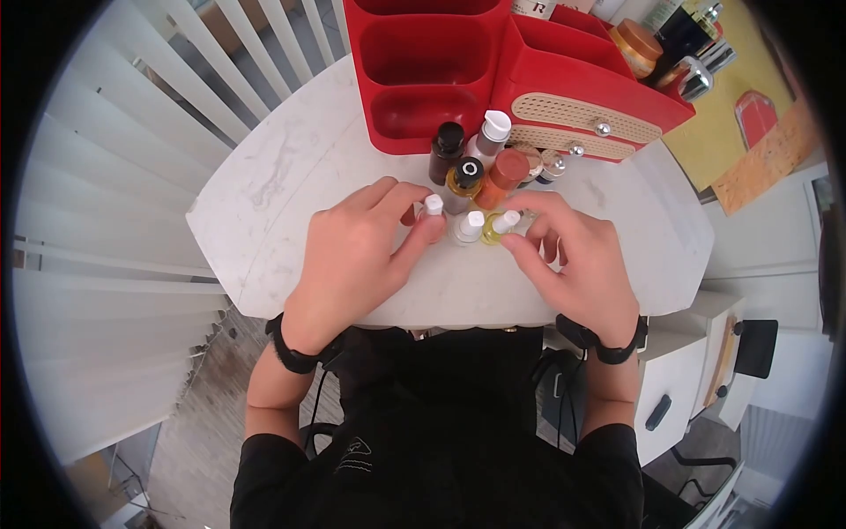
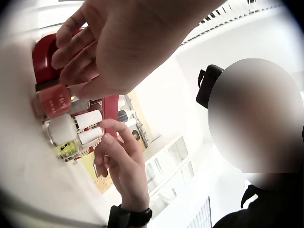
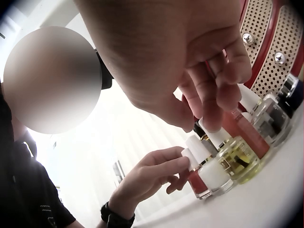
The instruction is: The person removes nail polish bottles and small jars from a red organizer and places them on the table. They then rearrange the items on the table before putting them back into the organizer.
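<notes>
Between thumb and index finger, my left hand (image 1: 352,242) pinches the white cap of a red nail polish bottle (image 2: 53,100). The bottle stands at the left end of a front row, its cap mostly covered by fingers in the left wrist view. Beside it is a white nail polish bottle (image 3: 215,174). At the row's right end stands a bottle of yellow nail polish (image 3: 238,160) with a white cap. My right hand (image 1: 577,260) has its thumb and index fingertips around that cap, the other fingers curled loosely. Both wrists wear black bands.
Close behind the row stand a yellowish bottle with a black cap (image 1: 463,182), an orange-red bottle (image 1: 503,176), a dark bottle (image 1: 445,154) and a white pump bottle (image 1: 494,132). A red organizer (image 1: 432,53) with drawers borders the back of the marble-patterned table (image 1: 273,198).
</notes>
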A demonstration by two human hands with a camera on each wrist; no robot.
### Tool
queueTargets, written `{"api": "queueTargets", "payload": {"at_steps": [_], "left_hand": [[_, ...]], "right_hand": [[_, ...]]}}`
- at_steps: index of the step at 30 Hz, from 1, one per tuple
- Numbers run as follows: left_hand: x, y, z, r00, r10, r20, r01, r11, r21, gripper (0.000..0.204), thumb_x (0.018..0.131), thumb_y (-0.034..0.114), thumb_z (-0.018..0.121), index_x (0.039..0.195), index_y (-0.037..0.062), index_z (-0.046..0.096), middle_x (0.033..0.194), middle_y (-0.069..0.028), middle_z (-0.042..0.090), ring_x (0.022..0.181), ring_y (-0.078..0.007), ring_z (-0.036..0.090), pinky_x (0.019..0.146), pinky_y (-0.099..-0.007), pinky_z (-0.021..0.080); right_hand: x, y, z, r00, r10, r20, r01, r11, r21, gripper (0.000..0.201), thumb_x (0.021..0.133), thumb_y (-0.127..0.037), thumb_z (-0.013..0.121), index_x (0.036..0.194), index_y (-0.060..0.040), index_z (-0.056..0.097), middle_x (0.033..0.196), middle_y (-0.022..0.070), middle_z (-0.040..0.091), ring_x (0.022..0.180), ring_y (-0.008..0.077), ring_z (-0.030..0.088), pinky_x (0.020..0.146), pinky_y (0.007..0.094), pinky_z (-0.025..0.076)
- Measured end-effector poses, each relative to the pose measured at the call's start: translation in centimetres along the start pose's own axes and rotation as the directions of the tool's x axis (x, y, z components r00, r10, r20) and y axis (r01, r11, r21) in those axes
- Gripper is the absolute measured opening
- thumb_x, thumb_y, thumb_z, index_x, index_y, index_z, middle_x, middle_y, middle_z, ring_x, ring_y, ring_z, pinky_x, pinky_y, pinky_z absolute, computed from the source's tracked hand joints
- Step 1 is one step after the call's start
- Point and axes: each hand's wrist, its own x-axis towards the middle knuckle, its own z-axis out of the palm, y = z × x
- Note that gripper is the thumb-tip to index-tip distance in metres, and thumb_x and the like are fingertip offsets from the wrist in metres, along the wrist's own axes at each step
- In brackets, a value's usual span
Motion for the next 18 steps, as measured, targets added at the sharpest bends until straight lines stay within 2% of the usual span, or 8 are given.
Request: {"api": "queueTargets", "payload": {"at_steps": [4, 7, 9, 11, 13, 14, 16, 18], "left_hand": [[-0.2, 0.3, -0.1, 1.000, -0.008, 0.014, 0.008, 1.000, 0.011, 0.019, 0.097, 0.018, 0.083, 0.113, 0.0085, 0.079, 0.090, -0.0046, 0.073, 0.070, -0.0195, 0.067, 0.065, -0.0324, 0.055], [-0.3, 0.1, -0.3, 0.999, -0.032, 0.014, 0.032, 0.999, -0.032, 0.018, 0.097, 0.018, 0.083, 0.113, 0.0098, 0.080, 0.090, -0.0043, 0.073, 0.069, -0.0193, 0.067, 0.065, -0.0320, 0.054], [-0.3, 0.1, -0.2, 1.000, 0.016, 0.021, -0.015, 0.998, -0.064, 0.017, 0.097, 0.015, 0.082, 0.113, 0.0107, 0.080, 0.090, -0.0041, 0.073, 0.069, -0.0189, 0.066, 0.064, -0.0318, 0.054], [-0.4, -0.1, -0.3, 1.000, 0.007, 0.012, -0.006, 0.999, -0.049, 0.016, 0.097, 0.014, 0.082, 0.112, 0.0106, 0.080, 0.090, -0.0043, 0.073, 0.069, -0.0188, 0.066, 0.064, -0.0317, 0.053], [-0.5, -0.4, -0.8, 1.000, 0.009, 0.011, -0.009, 0.999, -0.035, 0.016, 0.097, 0.013, 0.081, 0.112, 0.0105, 0.080, 0.090, -0.0045, 0.074, 0.069, -0.0188, 0.066, 0.064, -0.0316, 0.053], [-0.7, -0.7, -1.3, 0.999, -0.016, -0.029, 0.016, 1.000, -0.013, 0.016, 0.097, 0.013, 0.081, 0.112, 0.0099, 0.080, 0.091, -0.0046, 0.074, 0.068, -0.0181, 0.065, 0.063, -0.0313, 0.052], [-0.9, -1.2, -2.2, 0.998, -0.029, -0.062, 0.029, 1.000, 0.004, 0.016, 0.096, 0.012, 0.081, 0.112, 0.0092, 0.080, 0.091, -0.0048, 0.074, 0.068, -0.0173, 0.064, 0.063, -0.0309, 0.052], [-1.1, -1.5, -3.0, 0.977, -0.164, -0.136, 0.169, 0.985, 0.032, 0.018, 0.098, 0.013, 0.080, 0.116, 0.0085, 0.080, 0.091, -0.0047, 0.075, 0.066, -0.0156, 0.063, 0.062, -0.0303, 0.050]], "right_hand": [[0.2, 0.3, 0.8, 0.998, -0.057, -0.001, 0.057, 0.997, -0.051, 0.026, 0.098, -0.014, 0.083, 0.121, -0.0125, 0.072, 0.080, 0.0057, 0.073, 0.067, 0.0244, 0.072, 0.063, 0.0358, 0.056], [0.2, 0.7, 1.1, 0.999, -0.037, 0.011, 0.037, 0.999, -0.015, 0.022, 0.098, -0.013, 0.083, 0.117, -0.0103, 0.072, 0.084, 0.0069, 0.074, 0.069, 0.0238, 0.074, 0.064, 0.0355, 0.057], [0.1, 0.1, 0.5, 0.999, -0.017, 0.047, 0.017, 1.000, 0.000, 0.021, 0.098, -0.013, 0.082, 0.116, -0.0095, 0.072, 0.085, 0.0071, 0.074, 0.070, 0.0236, 0.074, 0.064, 0.0356, 0.057], [0.0, -0.6, -0.1, 0.997, 0.003, 0.080, -0.003, 1.000, 0.007, 0.020, 0.098, -0.012, 0.082, 0.115, -0.0087, 0.072, 0.087, 0.0074, 0.074, 0.071, 0.0234, 0.075, 0.064, 0.0357, 0.057], [-0.2, -1.3, -0.1, 0.991, -0.003, 0.132, -0.016, 0.990, 0.143, 0.017, 0.097, -0.010, 0.081, 0.112, -0.0083, 0.072, 0.086, 0.0063, 0.073, 0.072, 0.0229, 0.075, 0.065, 0.0356, 0.057], [-0.3, -1.6, 0.2, 0.992, 0.005, 0.127, -0.023, 0.990, 0.142, 0.017, 0.097, -0.010, 0.081, 0.112, -0.0083, 0.072, 0.086, 0.0063, 0.073, 0.072, 0.0229, 0.075, 0.065, 0.0356, 0.057], [-0.3, -2.3, 1.3, 0.980, -0.157, 0.125, 0.131, 0.971, 0.198, 0.015, 0.099, -0.010, 0.078, 0.112, -0.0087, 0.070, 0.084, 0.0066, 0.072, 0.070, 0.0256, 0.073, 0.063, 0.0383, 0.056], [0.0, -3.1, 2.6, 0.972, -0.189, 0.139, 0.159, 0.967, 0.201, 0.014, 0.100, -0.010, 0.077, 0.112, -0.0090, 0.069, 0.083, 0.0072, 0.071, 0.070, 0.0276, 0.072, 0.062, 0.0403, 0.055]]}}
